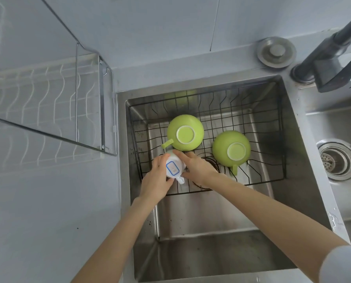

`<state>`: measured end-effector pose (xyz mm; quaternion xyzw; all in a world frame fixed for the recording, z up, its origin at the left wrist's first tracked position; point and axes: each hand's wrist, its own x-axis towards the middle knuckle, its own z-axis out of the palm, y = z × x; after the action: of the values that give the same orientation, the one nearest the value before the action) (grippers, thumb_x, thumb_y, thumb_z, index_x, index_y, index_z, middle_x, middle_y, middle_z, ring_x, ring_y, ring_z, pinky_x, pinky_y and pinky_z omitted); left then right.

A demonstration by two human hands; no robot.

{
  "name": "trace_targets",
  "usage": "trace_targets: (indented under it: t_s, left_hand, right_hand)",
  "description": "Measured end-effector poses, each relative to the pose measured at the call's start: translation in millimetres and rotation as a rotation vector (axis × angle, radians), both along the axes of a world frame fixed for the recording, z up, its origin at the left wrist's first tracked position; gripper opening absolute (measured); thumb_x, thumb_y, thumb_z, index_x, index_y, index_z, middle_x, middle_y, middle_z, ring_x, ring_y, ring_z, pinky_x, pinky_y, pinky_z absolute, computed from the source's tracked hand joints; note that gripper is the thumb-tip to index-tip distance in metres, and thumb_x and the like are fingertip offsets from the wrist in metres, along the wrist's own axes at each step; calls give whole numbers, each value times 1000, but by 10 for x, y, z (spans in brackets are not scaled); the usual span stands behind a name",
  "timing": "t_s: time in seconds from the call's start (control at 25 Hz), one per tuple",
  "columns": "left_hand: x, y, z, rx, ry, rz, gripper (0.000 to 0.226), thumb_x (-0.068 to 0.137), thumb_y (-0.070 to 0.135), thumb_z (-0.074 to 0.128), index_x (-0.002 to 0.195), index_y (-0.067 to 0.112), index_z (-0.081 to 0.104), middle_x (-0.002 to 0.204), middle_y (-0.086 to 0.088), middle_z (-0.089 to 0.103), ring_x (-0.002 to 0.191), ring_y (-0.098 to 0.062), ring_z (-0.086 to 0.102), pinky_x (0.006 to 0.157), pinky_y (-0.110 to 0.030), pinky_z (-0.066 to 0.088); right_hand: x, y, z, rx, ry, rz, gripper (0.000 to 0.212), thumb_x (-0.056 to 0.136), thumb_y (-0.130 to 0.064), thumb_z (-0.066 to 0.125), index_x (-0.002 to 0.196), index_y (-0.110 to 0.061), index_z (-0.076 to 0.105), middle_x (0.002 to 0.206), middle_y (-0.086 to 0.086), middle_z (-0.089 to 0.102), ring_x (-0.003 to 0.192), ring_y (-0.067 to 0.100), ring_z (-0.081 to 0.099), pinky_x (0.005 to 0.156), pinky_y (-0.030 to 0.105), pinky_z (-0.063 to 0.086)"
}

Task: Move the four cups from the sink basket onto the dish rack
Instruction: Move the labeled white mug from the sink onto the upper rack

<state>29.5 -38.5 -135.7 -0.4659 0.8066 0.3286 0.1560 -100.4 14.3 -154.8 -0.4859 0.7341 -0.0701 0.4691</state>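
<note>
A black wire sink basket (pixel 258 111) sits in the steel sink. Two green cups lie upside down in it: one (pixel 185 132) at the back left, one (pixel 231 149) to the right, each with a handle pointing down. A white cup (pixel 173 167) with a blue square mark is held between both hands at the basket's front left corner. My left hand (pixel 155 180) grips its left side and my right hand (pixel 197 167) presses on its right side. The wire dish rack (pixel 48 103) hangs on the wall to the left and holds nothing visible.
A dark faucet (pixel 331 56) juts in from the upper right. A round metal cap (pixel 276 52) sits on the counter behind the sink. A second sink with a drain strainer (pixel 337 159) lies to the right. Grey counter spreads at the left below the rack.
</note>
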Motion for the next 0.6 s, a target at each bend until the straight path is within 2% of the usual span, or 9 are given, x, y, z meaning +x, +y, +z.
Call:
trace_targets:
  t_s: [0.24, 0.32, 0.44, 0.52, 0.6]
  left_hand:
    - [19, 32, 125, 2, 68, -15, 64, 85, 20, 61, 139, 24, 28, 143, 0, 36, 108, -26, 57, 77, -35, 45]
    - [44, 59, 211, 38, 139, -10, 69, 82, 23, 64, 140, 26, 26, 142, 3, 39, 108, -21, 57, 83, -34, 48]
    - [96, 128, 379, 102, 304, 57, 78, 75, 26, 72, 140, 29, 28, 135, 5, 48, 93, -18, 60, 90, -41, 52]
    - [107, 198, 507, 141, 391, 103, 71, 73, 22, 74, 134, 25, 37, 118, 6, 55, 80, -9, 57, 86, -34, 54]
    - [138, 287, 657, 175, 470, 135, 60, 73, 17, 75, 125, 24, 44, 107, 7, 55, 76, -2, 53, 76, -19, 50]
  right_hand:
    - [-47, 111, 86, -35, 7, -2, 72, 84, -26, 62, 144, -27, 21, 134, 17, 44, 116, 36, 52, 96, 48, 46]
    - [-94, 206, 182, -67, 1, -23, 74, 83, -27, 65, 144, -25, 23, 133, 17, 45, 117, 34, 51, 97, 45, 45]
    - [-148, 384, 423, -165, -27, -66, 74, 79, -25, 70, 142, -22, 31, 129, 15, 48, 115, 31, 51, 97, 35, 42]
    - [-190, 498, 609, -244, -29, -61, 72, 76, -24, 73, 139, -20, 37, 127, 11, 49, 112, 28, 53, 92, 26, 40]
    - [-215, 599, 802, -298, -19, -41, 70, 74, -23, 75, 136, -19, 43, 129, 7, 48, 110, 24, 54, 95, 27, 43]
